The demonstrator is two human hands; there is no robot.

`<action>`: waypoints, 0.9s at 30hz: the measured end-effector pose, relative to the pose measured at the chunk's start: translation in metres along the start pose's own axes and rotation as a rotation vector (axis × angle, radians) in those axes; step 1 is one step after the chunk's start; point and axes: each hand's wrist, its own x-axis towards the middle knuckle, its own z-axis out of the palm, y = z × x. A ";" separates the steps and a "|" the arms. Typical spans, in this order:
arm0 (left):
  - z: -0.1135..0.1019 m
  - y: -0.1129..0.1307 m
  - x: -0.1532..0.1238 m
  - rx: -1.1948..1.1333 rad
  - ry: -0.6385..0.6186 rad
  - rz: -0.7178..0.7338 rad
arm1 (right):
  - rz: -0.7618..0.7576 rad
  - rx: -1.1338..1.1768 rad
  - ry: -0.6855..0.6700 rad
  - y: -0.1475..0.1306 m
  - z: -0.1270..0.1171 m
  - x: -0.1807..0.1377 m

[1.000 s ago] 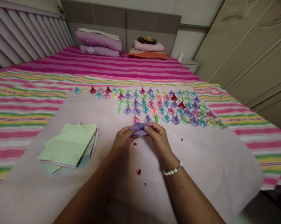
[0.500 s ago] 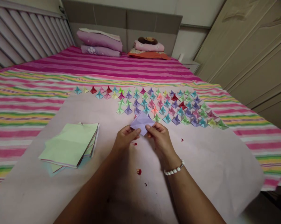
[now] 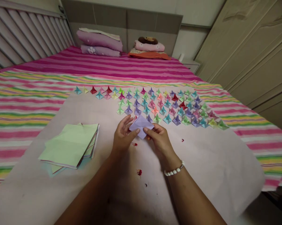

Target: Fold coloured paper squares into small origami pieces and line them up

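The person's forearms are running off the bottom edge of the frame. Several fingertips are hiding behind the purple paper (image 3: 141, 125), and the red specks on the pale sheet (image 3: 213, 162) are too small to identify.

The paper is sitting at centre frame, just above the sheet: a flat, creased, diamond-shaped piece, matte lilac. The left hand (image 3: 122, 137) is pinching its lower left edge, fingers fanned behind it. The right hand (image 3: 160, 140), with a white bead bracelet (image 3: 173, 171) at the wrist, is gripping the lower right edge.

Rows of small pointed folded pieces (image 3: 161, 106) in mixed colours are lying just beyond. A stack of square sheets (image 3: 70, 145), green on top, is resting at lower left on the striped bedspread's (image 3: 26, 100) covering.
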 end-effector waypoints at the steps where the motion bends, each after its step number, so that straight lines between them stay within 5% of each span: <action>1: 0.000 0.000 0.000 0.004 -0.018 0.034 | 0.002 -0.002 0.002 0.000 0.000 0.000; 9: 0.001 0.002 -0.001 -0.028 -0.038 -0.044 | 0.009 -0.002 0.007 -0.001 0.001 -0.001; 14: 0.001 -0.002 -0.003 -0.045 -0.132 -0.296 | 0.025 0.015 -0.012 -0.001 0.002 -0.001; 22: 0.007 0.007 -0.005 -0.246 -0.025 -0.366 | 0.133 -0.068 -0.170 0.005 0.004 -0.003; 27: 0.005 -0.003 -0.007 -0.142 -0.024 -0.394 | 0.095 -0.107 -0.150 0.005 0.003 -0.003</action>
